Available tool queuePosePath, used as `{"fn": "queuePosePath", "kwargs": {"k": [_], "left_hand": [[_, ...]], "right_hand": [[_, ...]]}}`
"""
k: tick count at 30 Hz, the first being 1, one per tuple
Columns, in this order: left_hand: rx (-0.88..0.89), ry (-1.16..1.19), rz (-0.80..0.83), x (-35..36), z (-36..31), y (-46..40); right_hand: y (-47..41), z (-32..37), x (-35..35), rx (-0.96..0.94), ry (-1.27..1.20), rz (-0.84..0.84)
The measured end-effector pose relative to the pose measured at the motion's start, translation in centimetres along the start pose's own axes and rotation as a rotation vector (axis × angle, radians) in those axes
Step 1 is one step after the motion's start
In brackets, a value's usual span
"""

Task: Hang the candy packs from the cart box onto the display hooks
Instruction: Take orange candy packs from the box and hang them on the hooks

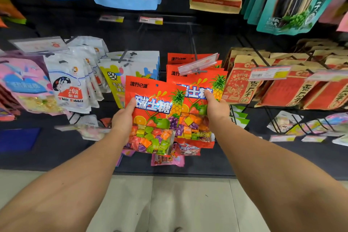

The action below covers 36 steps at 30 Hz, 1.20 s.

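Note:
My left hand [123,117] grips the left edge of a red candy pack [153,117] printed with fruit and showing coloured cubes through its window. The pack is upright in front of the display, off any hook, its small hang hole at the top. My right hand [216,107] pinches the front one of several identical red packs [195,88] hanging on a display hook [197,70], whose clear price-tag holder sits above them. The cart box is out of view.
White rabbit candy packs [69,84] and pink packs hang to the left, brown-and-red seed bags [243,83] to the right. Blue, red and teal bags hang above. Lower hooks hold more small packs [167,158]. Pale floor tiles lie below.

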<state>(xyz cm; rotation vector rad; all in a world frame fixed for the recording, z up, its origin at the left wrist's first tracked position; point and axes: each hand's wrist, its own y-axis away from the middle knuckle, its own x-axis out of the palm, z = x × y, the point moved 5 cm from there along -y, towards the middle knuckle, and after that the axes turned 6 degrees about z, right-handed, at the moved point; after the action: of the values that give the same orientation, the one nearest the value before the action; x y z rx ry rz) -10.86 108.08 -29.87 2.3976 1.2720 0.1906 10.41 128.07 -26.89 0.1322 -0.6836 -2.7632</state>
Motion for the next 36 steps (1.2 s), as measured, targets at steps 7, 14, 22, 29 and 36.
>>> {"fn": "queuePosePath", "kwargs": {"k": [7, 14, 22, 29, 36], "left_hand": [[0.001, -0.002, 0.03, 1.1, 0.1, 0.1], [0.004, -0.006, 0.064, 2.7, -0.2, 0.4], [-0.023, 0.022, 0.145, 7.0, -0.3, 1.4], [-0.078, 0.032, 0.191, 11.4, -1.8, 1.8], [-0.135, 0.036, 0.227, 12.5, -2.3, 1.4]], "right_hand": [[-1.0, 0.3, -0.3, 0.015, 0.018, -0.021], [-1.4, 1.5, 0.4, 0.069, 0.129, -0.017], [-0.3, 0.9, -1.0, 0.022, -0.117, 0.106], [-0.7, 2.5, -0.9, -0.137, 0.152, 0.119], [-1.4, 4.1, -0.8, -0.176, 0.2, 0.084]]}}
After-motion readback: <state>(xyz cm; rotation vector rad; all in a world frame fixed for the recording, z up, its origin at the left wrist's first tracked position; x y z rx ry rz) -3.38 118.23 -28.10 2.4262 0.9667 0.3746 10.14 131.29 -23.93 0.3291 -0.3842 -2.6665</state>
